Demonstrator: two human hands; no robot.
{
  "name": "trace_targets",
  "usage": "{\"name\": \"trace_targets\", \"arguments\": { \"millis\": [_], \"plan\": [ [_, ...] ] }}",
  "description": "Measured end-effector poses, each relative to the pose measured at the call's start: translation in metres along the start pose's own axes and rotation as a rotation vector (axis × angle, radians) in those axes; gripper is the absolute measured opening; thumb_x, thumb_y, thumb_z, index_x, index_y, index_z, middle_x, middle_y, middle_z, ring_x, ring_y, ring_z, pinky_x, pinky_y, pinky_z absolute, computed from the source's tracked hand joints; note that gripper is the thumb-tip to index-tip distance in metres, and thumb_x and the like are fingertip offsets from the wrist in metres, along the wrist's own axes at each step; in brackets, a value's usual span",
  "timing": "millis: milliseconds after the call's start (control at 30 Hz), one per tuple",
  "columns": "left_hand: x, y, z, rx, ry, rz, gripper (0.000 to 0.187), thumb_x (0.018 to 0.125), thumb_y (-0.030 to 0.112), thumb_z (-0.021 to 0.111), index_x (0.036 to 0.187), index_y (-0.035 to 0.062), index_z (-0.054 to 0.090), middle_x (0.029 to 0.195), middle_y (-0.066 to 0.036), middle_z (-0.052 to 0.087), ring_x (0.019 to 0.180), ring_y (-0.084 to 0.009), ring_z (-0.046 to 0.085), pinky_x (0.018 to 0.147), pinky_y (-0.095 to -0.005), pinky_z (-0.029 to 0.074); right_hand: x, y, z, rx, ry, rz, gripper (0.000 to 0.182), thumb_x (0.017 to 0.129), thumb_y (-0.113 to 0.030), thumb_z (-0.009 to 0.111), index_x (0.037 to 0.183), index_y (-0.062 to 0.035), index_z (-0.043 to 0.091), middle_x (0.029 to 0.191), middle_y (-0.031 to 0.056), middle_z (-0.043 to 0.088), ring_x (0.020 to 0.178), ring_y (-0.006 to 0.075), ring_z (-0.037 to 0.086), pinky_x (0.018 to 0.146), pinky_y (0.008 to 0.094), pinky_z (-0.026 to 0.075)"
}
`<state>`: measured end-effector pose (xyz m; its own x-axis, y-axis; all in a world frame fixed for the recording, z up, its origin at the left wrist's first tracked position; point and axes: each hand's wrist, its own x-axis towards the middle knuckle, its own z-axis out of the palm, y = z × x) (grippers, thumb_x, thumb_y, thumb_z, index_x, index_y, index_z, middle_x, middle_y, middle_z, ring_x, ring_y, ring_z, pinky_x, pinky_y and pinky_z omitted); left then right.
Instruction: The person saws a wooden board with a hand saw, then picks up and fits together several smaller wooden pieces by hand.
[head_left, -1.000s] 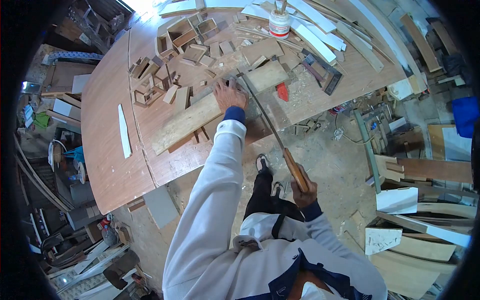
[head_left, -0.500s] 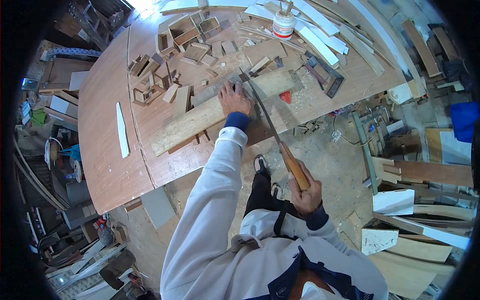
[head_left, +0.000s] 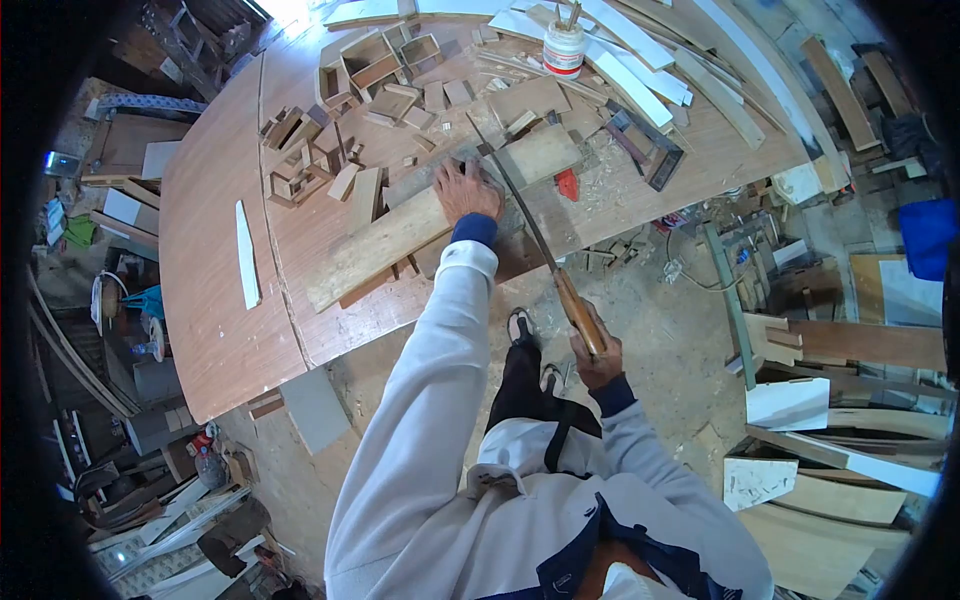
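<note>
My left hand point(head_left: 467, 192) presses down on a long wooden board point(head_left: 380, 244) that lies slantwise on the worktable, its fingers bent over the far side. In my right hand point(head_left: 598, 358) is the wooden handle point(head_left: 579, 312) of a handsaw, gripped below the table's near edge. The saw blade point(head_left: 527, 213) crosses the board just right of my left hand, and its tip reaches past the far side. Beneath the board lie other wood pieces, partly hidden. A small red object point(head_left: 567, 185) rests by the board's right end, among sawdust.
Small wooden boxes point(head_left: 370, 62) and offcuts spread over the worktable point(head_left: 205, 300) behind the board. A white jar point(head_left: 564, 50) holding sticks stands at the back, near long white strips point(head_left: 630, 85). A dark square frame point(head_left: 650, 150) sits to the right. Stacked planks point(head_left: 850, 340) line the floor there.
My right hand has pushed the saw forward, up and slightly left in view, so more of the blade extends beyond the board. My left hand stays on the board.
</note>
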<state>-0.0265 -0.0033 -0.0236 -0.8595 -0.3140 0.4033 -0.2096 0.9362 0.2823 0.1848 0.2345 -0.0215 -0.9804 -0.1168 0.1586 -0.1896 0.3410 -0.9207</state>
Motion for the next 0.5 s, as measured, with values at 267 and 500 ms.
{"name": "trace_targets", "arguments": {
  "millis": [267, 500],
  "plan": [
    [0.002, -0.008, 0.005, 0.019, -0.008, 0.047, 0.034, 0.07, 0.021, 0.061, 0.1, 0.0071, 0.064, 0.108, -0.019, 0.052, 0.109, -0.0365, 0.047, 0.096, -0.0448, 0.037, -0.021, -0.081, -0.046, -0.116, -0.032, 0.04, 0.047, 0.085, -0.01, 0.064, 0.128, 0.0055, 0.051, 0.109, 0.0239, 0.065, 0.083, 0.0345, 0.07, 0.068, 0.0359, 0.057],
    [0.0, -0.001, -0.006, 0.047, -0.097, 0.03, 0.032, 0.075, 0.021, 0.058, 0.104, 0.0076, 0.06, 0.109, -0.019, 0.05, 0.109, -0.0361, 0.046, 0.095, -0.0459, 0.036, -0.011, -0.107, -0.049, -0.088, -0.047, 0.07, 0.047, 0.085, -0.01, 0.063, 0.129, 0.0031, 0.051, 0.101, 0.0239, 0.067, 0.075, 0.0321, 0.071, 0.064, 0.0337, 0.056]
  ]
}}
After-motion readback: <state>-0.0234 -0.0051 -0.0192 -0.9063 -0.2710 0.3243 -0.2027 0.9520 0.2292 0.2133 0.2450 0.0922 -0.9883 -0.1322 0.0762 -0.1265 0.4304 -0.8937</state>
